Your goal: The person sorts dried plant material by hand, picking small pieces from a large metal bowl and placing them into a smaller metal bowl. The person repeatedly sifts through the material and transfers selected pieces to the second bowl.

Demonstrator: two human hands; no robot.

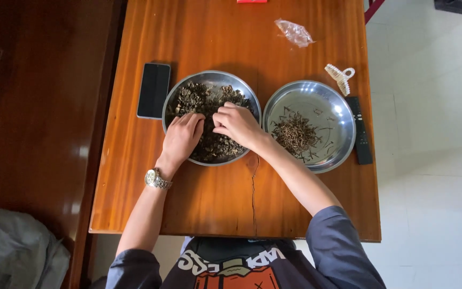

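Hands first: the left hand [182, 136] lies loosely curled, palm down, on dark dried leaves [209, 115] in a steel bowl [173, 99] near the bench's [215, 198] middle; the right hand [237, 126] pinches into the same pile, grip contents unclear. Beside it, toward the right edge, a second bowl [327, 101] holds thin stems [295, 134]. A phone [153, 90] lies left.

Wooden table [225, 203] (cracked): two pans [188, 91] [343, 123], phone [154, 90], remote [360, 131].
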